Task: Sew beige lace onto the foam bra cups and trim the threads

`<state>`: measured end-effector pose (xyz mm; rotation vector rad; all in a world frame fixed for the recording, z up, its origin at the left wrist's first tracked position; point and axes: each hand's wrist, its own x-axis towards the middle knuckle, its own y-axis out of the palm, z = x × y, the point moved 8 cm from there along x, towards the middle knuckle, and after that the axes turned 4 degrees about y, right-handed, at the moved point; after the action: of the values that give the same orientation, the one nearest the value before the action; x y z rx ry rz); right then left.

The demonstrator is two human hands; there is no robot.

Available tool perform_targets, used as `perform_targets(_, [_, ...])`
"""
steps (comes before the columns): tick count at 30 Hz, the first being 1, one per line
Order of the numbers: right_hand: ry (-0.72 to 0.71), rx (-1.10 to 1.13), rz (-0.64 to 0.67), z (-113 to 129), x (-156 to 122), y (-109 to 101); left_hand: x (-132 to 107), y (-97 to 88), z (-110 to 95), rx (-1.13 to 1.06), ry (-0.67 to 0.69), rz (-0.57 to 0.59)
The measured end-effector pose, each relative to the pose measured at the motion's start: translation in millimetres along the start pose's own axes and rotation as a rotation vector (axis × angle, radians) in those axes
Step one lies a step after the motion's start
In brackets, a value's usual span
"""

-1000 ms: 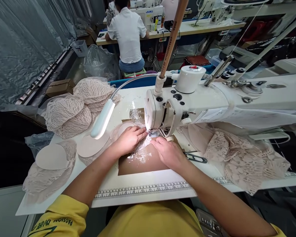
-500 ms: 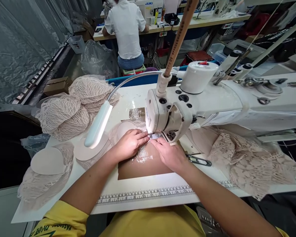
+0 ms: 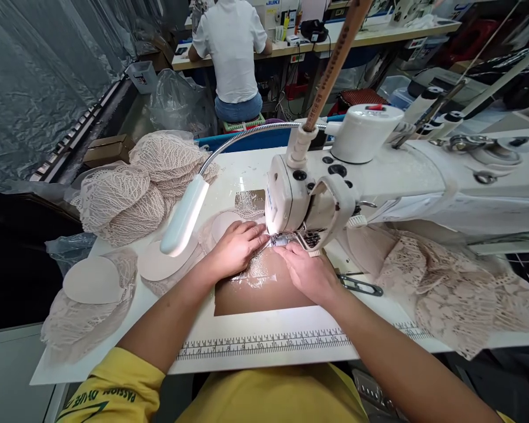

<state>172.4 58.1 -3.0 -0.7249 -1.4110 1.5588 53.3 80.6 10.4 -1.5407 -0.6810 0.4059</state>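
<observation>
A white sewing machine [image 3: 379, 176] stands on the white table [image 3: 264, 343]. Under its needle lies a piece of pale lace [image 3: 258, 267] on a brown taped patch. My left hand [image 3: 235, 249] rests flat on the lace, left of the needle, fingers pressed together on the fabric. My right hand [image 3: 306, 273] presses the lace just right of the needle, fingertips close to the presser foot. Both hands hold the lace down.
Thread snips [image 3: 359, 286] lie right of my right hand. Lace cups [image 3: 136, 188] are piled at the back left, foam pads [image 3: 92, 281] at the left edge, loose lace [image 3: 458, 294] at the right. A lamp head [image 3: 185, 214] hangs left. A person in white [image 3: 233, 53] sits behind.
The lace has fed further under the needle, so less of it shows before my hands. Both hands stay at the presser foot. The view has shifted slightly.
</observation>
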Motion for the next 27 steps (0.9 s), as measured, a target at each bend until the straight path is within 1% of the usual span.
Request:
perform_targets(4, [-0.005,0.049,-0.022,-1.9,-0.9,-0.4,-5.7,-10.1,4.7,0.059,-0.164,0.060])
perform_targets(7, [-0.002,0.095,-0.036,-3.5,-1.4,-1.2,-12.2,-13.8,0.7,0.031,-0.213,0.134])
perform_targets(9, [-0.001,0.098,-0.043,-3.9,-1.4,-2.3,-15.8,-12.5,-4.8,0.003,-0.210,0.171])
perform_targets(11, [-0.003,0.096,-0.043,-3.6,-1.4,-3.1,-17.8,-9.5,-10.2,-0.017,-0.203,0.180])
perform_targets(16, [-0.008,0.106,-0.060,-4.7,-1.7,-3.4,-14.9,-1.4,-23.0,-0.035,-0.147,0.132])
perform_targets(20, [-0.012,0.119,-0.063,-5.8,-2.0,-2.6,-11.7,1.3,-33.3,-0.049,-0.032,0.094])
perform_targets(23, [-0.025,0.101,-0.053,-3.6,-2.6,-4.3,-11.9,3.1,-36.9,-0.021,0.017,0.096])
perform_targets(27, [-0.058,0.064,-0.007,2.5,-4.1,-4.9,-12.7,4.9,-36.3,0.012,0.012,0.100])
